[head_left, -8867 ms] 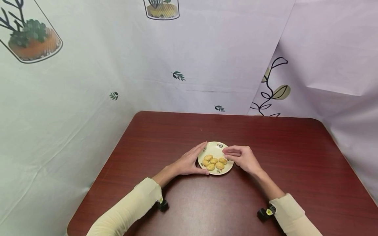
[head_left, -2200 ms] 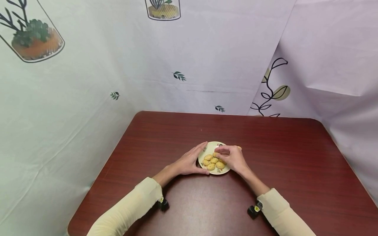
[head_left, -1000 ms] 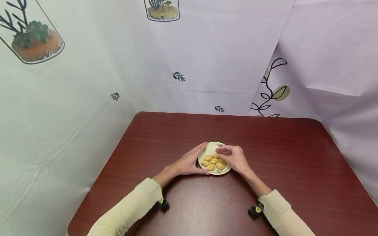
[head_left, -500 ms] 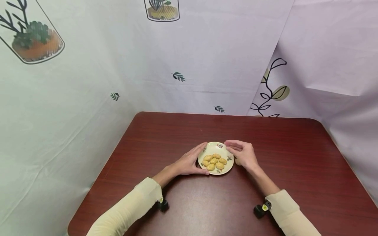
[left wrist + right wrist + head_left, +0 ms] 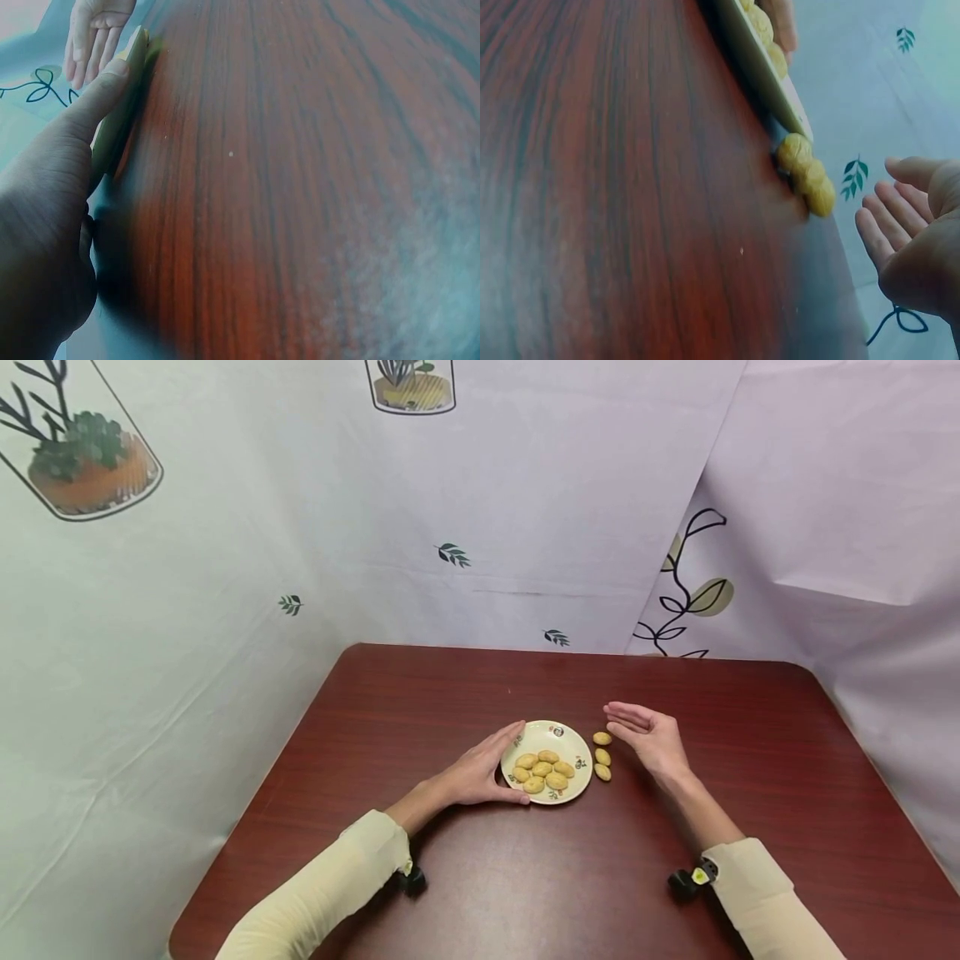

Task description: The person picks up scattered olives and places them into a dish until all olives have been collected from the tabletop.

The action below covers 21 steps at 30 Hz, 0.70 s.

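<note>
A round cream plate [image 5: 573, 743] with a small printed pattern lies on the table. Several small yellow oval pieces [image 5: 542, 769] sit grouped on its near half; they look like small potatoes or cookies, I cannot tell which. My left hand [image 5: 480, 774] holds the plate's left side, thumb at the near rim and fingers at the far rim. In the left wrist view the thumb [image 5: 97, 97] lies along the plate edge. Right of the plate, three more yellow pieces [image 5: 602, 757] stand in a row. Just beyond them my right hand [image 5: 651, 742] hovers with extended fingers, holding nothing.
The dark red wooden table [image 5: 465, 893] carries the plate and loose pieces. A pale cloth backdrop [image 5: 495, 493] with plant prints hangs behind and at both sides. Each wrist wears a small black camera [image 5: 682, 885] under a cream sleeve [image 5: 780, 893].
One more yellow piece lies at the group's far side than in the oldest frame. My right hand has let go and moved right, uncovering the loose row. My left hand stays put.
</note>
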Each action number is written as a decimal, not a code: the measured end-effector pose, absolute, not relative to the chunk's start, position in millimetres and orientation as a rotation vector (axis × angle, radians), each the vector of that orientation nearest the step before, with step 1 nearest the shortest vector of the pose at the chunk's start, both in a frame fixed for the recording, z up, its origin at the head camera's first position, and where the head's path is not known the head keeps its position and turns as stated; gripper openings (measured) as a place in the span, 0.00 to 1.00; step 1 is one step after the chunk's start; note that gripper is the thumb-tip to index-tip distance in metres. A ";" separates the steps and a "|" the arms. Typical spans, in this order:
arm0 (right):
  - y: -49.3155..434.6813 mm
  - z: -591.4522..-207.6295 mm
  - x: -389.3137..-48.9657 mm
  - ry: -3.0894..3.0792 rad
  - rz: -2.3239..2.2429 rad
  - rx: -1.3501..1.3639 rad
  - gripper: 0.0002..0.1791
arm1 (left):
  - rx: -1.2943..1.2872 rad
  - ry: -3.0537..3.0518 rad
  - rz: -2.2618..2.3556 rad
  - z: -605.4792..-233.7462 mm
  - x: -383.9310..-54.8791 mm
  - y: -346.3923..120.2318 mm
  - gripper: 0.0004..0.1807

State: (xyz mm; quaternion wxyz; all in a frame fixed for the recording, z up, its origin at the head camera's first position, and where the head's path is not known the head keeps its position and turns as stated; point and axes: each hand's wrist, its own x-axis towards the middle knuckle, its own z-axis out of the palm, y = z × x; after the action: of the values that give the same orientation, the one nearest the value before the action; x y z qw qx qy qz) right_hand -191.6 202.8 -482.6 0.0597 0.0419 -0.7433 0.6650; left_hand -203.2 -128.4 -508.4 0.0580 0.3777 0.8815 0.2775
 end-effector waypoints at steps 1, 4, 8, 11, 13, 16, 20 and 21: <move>204.0 -483.2 -191.6 -2.253 2.019 0.128 0.25 | 1.145 2.670 0.842 -508.4 -203.3 -128.3 0.69; 206.7 -485.7 -192.3 -2.269 2.027 0.128 0.26 | 1.151 2.669 0.843 -508.4 -203.4 -128.1 0.70; 209.9 -489.3 -193.7 -2.300 2.026 0.128 0.25 | 1.154 2.671 0.836 -508.8 -203.7 -128.1 0.70; 211.7 -491.1 -193.3 -2.323 2.023 0.129 0.25 | 1.153 2.670 0.836 -508.9 -203.9 -128.1 0.70; 212.7 -492.2 -192.6 -2.337 2.027 0.135 0.25 | 1.151 2.669 0.836 -508.6 -203.8 -128.0 0.70; 214.2 -494.1 -192.2 -2.359 2.033 0.148 0.25 | 1.149 2.668 0.835 -508.0 -203.6 -127.9 0.70; 215.5 -495.6 -193.5 -2.389 2.026 0.161 0.24 | 1.147 2.667 0.833 -507.4 -203.3 -127.8 0.70; 215.5 -495.5 -193.6 -2.399 2.015 0.163 0.24 | 1.144 2.667 0.832 -507.3 -203.2 -127.8 0.70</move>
State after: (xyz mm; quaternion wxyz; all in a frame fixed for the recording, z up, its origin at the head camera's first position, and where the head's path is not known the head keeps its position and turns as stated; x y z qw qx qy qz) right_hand -193.6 215.5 -495.5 0.0020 0.0519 -0.7647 0.6423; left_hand -203.2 -127.8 -507.3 0.0612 0.3783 0.8817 0.2752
